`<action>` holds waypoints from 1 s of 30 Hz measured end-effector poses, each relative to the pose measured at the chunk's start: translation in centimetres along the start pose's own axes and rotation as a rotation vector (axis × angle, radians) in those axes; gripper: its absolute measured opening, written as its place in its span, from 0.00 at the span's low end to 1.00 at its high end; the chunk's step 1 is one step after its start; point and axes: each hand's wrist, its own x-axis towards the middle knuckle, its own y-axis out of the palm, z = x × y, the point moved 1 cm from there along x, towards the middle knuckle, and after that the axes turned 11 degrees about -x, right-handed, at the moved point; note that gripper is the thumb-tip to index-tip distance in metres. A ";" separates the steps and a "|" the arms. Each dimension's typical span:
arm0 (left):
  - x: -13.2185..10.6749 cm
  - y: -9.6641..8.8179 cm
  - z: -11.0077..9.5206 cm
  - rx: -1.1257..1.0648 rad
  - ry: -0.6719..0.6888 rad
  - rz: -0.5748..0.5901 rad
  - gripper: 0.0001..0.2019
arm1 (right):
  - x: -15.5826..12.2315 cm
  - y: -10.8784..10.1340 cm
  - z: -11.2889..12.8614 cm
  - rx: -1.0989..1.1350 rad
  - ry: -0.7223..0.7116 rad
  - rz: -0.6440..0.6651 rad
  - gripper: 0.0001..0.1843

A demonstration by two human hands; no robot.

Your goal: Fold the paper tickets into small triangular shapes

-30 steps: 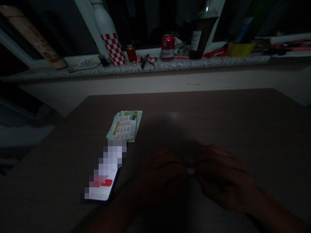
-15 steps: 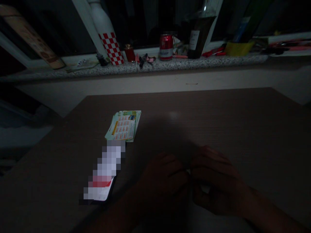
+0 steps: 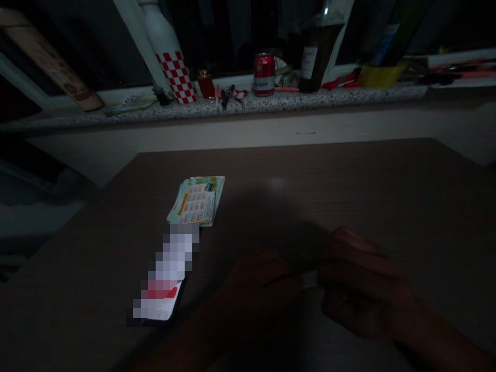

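Note:
In deep shadow over the table, my left hand (image 3: pixel 263 281) is closed, its knuckles turned up. My right hand (image 3: pixel 360 284) faces it from the right with fingers bent in. Between the fingertips of both hands shows a small pale flat piece (image 3: pixel 309 279), gripped at either end; it is too dark to tell its kind. Left of my hands lies a smartphone (image 3: pixel 165 307) with its screen lit and partly blurred. Just beyond it rests a stack of printed cards or tickets (image 3: pixel 197 201), green with orange print.
The brown wooden table (image 3: pixel 368 181) reaches to the wall under a window. On the granite sill (image 3: pixel 279 103) stand a red-checked white bottle (image 3: pixel 176 72), a red can (image 3: pixel 264 75), a dark bottle (image 3: pixel 315 62) and a yellow container (image 3: pixel 380 76).
My right hand has moved a little to the right, away from my left. More of the pale piece now shows between them. Phone and cards lie still.

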 end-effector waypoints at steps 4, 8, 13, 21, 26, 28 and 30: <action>0.0 -0.2 0.1 -0.012 0.011 -0.024 0.07 | 0.2 -0.3 -0.1 -0.016 0.013 -0.010 0.10; -0.3 -0.6 0.3 -0.047 -0.005 -0.032 0.06 | 0.4 -1.1 -0.6 -0.024 0.013 -0.019 0.10; -0.6 -0.8 0.7 -0.098 -0.062 -0.142 0.04 | 0.5 -1.8 -1.2 -0.029 0.082 -0.036 0.09; -0.1 -0.6 0.1 -0.004 -0.127 -0.313 0.04 | 0.4 0.0 0.2 -0.011 0.070 -0.028 0.14; -0.1 -0.1 -0.1 0.020 -0.131 -0.323 0.07 | -0.1 0.7 0.3 -0.036 0.079 -0.011 0.18; -0.1 0.1 -0.1 0.014 -0.153 -0.309 0.10 | 0.0 0.7 0.4 -0.004 0.071 0.000 0.18; -0.2 0.2 0.0 0.007 -0.185 -0.282 0.13 | 0.0 0.7 0.4 -0.006 0.073 0.004 0.18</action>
